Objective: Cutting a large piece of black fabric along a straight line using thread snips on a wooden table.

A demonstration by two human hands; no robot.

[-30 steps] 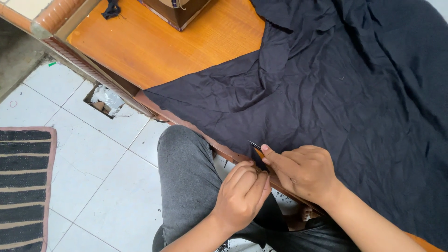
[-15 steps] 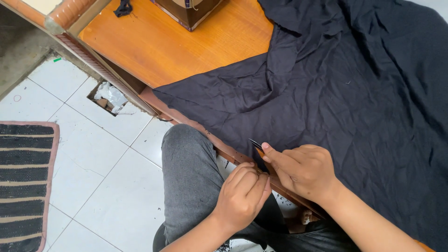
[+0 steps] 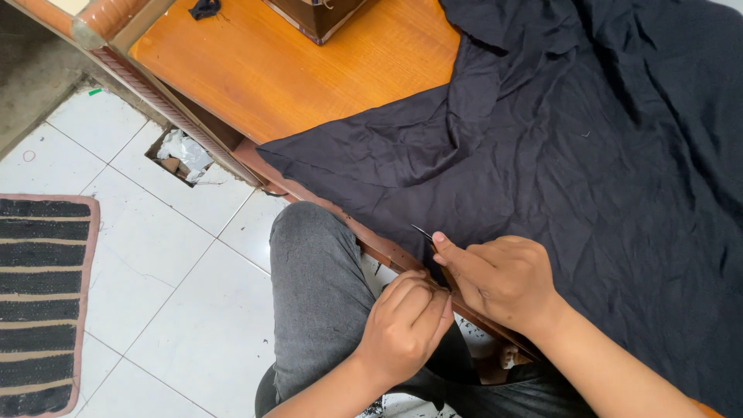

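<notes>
both hands unmoved: left hand (image 3: 406, 329) curled, right hand (image 3: 499, 279) pinching dark cloth (image 3: 557, 155) at table edge (image 3: 309, 197)

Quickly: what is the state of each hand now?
Left hand: closed, pinching the dark cloth edge.
Right hand: closed on the cloth edge; small dark tool, unclear.

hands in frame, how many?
2. The left hand is curled at the table edge; the right hand is beside it, pinching the dark cloth edge. None seem hidden.
</notes>
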